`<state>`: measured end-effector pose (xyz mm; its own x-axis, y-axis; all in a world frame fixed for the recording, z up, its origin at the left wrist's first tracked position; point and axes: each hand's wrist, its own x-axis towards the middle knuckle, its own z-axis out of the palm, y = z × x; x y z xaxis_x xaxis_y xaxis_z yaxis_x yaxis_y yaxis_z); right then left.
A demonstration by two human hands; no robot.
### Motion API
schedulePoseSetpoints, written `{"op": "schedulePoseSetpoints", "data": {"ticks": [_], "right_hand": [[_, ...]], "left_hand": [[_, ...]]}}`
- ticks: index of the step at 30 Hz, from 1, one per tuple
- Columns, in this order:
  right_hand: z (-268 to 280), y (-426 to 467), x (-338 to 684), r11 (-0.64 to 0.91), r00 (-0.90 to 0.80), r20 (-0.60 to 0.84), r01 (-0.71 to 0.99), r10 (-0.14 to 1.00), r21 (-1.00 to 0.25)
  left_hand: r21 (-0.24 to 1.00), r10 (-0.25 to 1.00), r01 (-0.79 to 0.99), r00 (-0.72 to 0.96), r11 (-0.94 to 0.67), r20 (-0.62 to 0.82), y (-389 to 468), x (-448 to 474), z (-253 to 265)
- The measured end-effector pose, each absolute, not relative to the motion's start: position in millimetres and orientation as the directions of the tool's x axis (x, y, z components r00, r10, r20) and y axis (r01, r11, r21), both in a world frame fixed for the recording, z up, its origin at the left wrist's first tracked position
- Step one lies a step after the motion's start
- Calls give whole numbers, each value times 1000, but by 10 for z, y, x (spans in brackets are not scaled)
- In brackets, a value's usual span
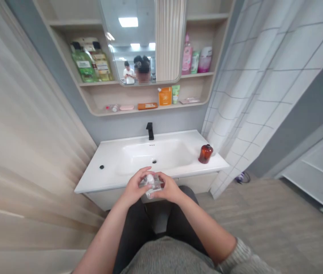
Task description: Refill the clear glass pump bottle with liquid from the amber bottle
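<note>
In front of the sink's near edge, between my two hands, is a small clear plastic bottle (153, 187) with a round white top. My left hand (136, 186) curls around its left side, thumb near the white top. Around the right side close the fingers of my right hand (169, 187). Fingers cover part of the clear plastic, so I cannot tell whether it is one piece or more. Just beyond lies the white sink basin (175, 152) with a black faucet (150, 131) at its back.
An amber bottle (205, 154) stands on the counter's right end. The wall shelf (133, 112) holds small bottles (112, 108), a pink bar-shaped item (126, 107), an orange pouch (165, 96) and a green tube (175, 94). A tiled curtain (244, 102) hangs right; a person shows in the mirror (133, 45).
</note>
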<state>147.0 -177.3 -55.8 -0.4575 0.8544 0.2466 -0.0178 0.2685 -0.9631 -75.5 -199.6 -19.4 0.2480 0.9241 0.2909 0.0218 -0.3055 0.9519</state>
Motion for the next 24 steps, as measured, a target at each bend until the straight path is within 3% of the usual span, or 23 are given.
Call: {"op": "schedulePoseSetpoints", "data": {"ticks": [7, 12, 18, 24], "right_hand": [[-559, -1784, 1467, 285, -444, 237, 42, 864, -958], [-561, -1785, 1464, 260, -423, 230, 15, 877, -965], [-574, -1791, 1462, 258, -405, 226, 24, 886, -966], [-593, -1766, 1453, 224, -388, 211, -11, 897, -974]], "left_hand": [[940, 954, 177, 119, -293, 275, -2034, -673, -161], [959, 921, 17, 283, -284, 267, -2063, -708, -134], [944, 932, 42, 178, -328, 316, -2025, -728, -169], [942, 925, 35, 207, -333, 320, -2020, -695, -202]]}}
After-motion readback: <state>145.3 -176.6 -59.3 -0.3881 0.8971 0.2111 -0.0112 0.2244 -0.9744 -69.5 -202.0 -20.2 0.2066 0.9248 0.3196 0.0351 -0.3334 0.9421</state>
